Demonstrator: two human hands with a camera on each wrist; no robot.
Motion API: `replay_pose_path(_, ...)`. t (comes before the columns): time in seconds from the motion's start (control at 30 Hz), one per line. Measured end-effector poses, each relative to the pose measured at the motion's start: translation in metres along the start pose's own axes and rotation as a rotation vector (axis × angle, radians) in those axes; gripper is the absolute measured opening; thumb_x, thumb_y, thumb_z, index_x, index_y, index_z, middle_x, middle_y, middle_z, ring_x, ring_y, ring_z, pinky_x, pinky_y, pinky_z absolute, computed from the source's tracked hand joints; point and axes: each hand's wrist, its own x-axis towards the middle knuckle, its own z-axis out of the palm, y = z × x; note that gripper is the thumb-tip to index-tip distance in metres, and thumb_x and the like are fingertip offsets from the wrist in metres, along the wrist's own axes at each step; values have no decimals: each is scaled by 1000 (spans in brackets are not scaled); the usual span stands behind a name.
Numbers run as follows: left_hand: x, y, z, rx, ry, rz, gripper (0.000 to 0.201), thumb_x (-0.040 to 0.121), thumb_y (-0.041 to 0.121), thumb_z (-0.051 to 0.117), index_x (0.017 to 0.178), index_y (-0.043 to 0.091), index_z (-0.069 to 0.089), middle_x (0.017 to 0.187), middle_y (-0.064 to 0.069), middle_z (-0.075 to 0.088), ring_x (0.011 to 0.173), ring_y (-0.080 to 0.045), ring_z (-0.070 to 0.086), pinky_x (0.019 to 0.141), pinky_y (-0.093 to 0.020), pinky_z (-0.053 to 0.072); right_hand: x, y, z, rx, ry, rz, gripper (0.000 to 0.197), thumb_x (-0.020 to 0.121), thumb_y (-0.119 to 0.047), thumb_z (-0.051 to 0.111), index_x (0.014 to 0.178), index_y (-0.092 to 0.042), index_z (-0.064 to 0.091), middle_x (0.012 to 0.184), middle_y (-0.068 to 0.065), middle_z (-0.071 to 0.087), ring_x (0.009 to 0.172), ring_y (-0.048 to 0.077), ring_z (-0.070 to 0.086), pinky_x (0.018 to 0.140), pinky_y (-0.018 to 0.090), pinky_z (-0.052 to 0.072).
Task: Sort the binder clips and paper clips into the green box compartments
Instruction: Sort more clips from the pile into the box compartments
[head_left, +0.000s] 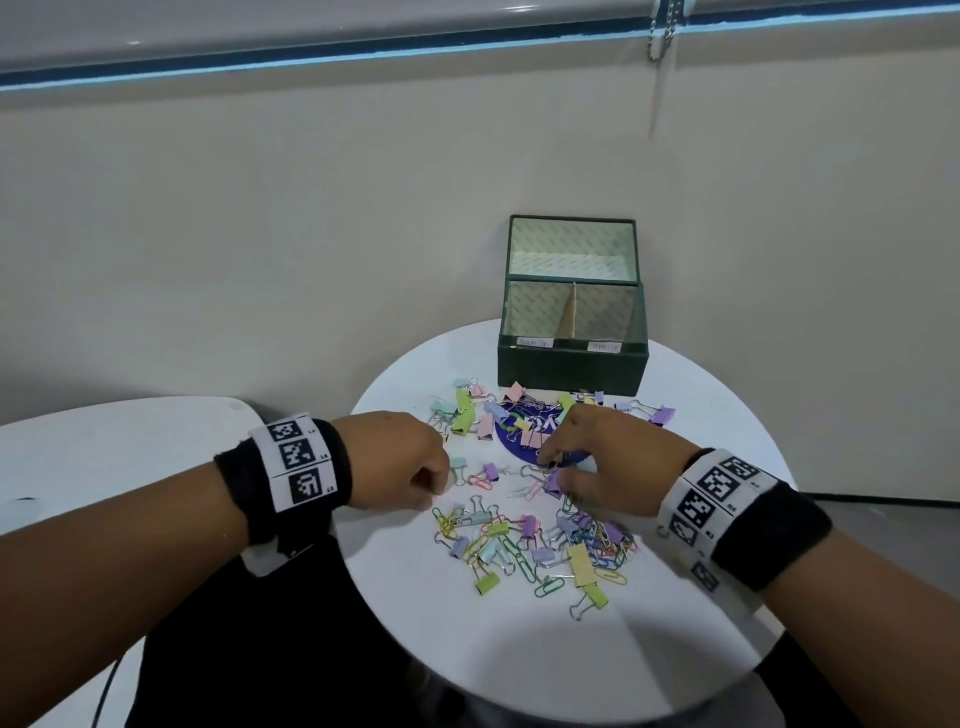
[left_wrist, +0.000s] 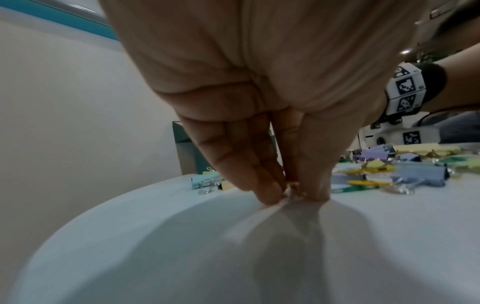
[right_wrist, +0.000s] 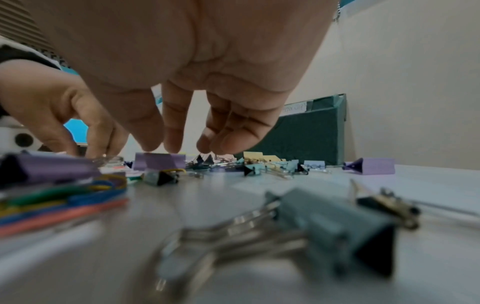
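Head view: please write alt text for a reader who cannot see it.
Two hands reach into mixed clips scattered on a round white table. Behind them an open green box shows two compartments that look empty.

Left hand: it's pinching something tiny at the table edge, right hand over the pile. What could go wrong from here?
1. The left hand pinches a small wire piece on the table; the grip looks thin, so it might slip on the lift.
2. Paper clips and binder clips lie tangled in the pile; the right hand may drag extras along.
3. The green box has small, unreadable labels; a wrong compartment is possible.
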Motion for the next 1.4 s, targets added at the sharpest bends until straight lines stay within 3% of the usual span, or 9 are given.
replay_pose_path(0.17,-1,3,7,-1,28,45,17,91,25,56,102,31,69,100,14,64,80,-4,50,73,-20,39,1,-8,2,-21,-12,-137,28,91,-40,72,119,-41,72,111,-16,47,103,1,40,90,23,42)
replay_pose_path(0.33,3,-9,3,-358,94,9,32,92,14,54,118,32,62,82,16,60,74,-5,56,74,-20,46,9,-14,6,-130,-55,-159,32,90,-40,72,122,-39,72,116,-12,49,111,7,40,95,31,46)
replay_pose_path(0.53,1,-20,-3,-1170,17,-235,21,78,4,51,75,13,69,67,-8,65,63,-20,54,58,-26,48,16,-19,11,-160,-47,-180,12,92,-29,68,102,-28,75,115,-10,55,113,14,46,92,38,50)
replay_pose_path(0.7,-7,-13,2,-495,-25,-125,9,81,23,69,89,28,69,70,15,52,62,-1,47,63,-19,39,14,-23,10,-58,42,-199,6,86,-16,63,80,-18,66,92,-4,62,92,14,51,79,39,53)
replay_pose_path(0.83,-13,9,13,-157,20,-109,40,73,65,72,98,34,65,91,15,52,84,-4,50,74,-25,43,11,-23,7,36,106,-133,11,79,-12,65,74,-19,58,78,-3,64,79,16,57,71,44,55)
replay_pose_path(1.0,-5,7,15,-162,65,-40,19,84,48,69,91,30,67,86,12,51,78,-7,49,69,-25,39,10,-23,7,42,126,-126,17,84,-9,58,85,-25,61,81,-7,64,74,18,58,71,42,56)
replay_pose_path(1.1,-4,-5,9,-370,93,-70,10,82,35,75,79,27,70,69,13,52,62,-2,47,60,-16,36,10,-24,4,14,100,-122,30,93,-11,49,106,-29,70,100,-10,61,88,14,59,82,35,54)
replay_pose_path(1.23,-10,-26,2,-933,57,-158,11,70,28,76,76,21,70,68,10,61,58,-8,45,57,-20,38,11,-25,4,-7,92,-85,23,96,-14,43,75,-19,53,77,-2,54,71,21,52,71,46,52)
replay_pose_path(1.4,-13,-36,2,-1414,61,-220,7,71,9,67,68,14,64,73,-11,61,51,-12,35,52,-25,21,12,-25,6,-27,2,-33,21,97,-20,41,78,-21,50,72,0,60,68,21,53,68,44,50)
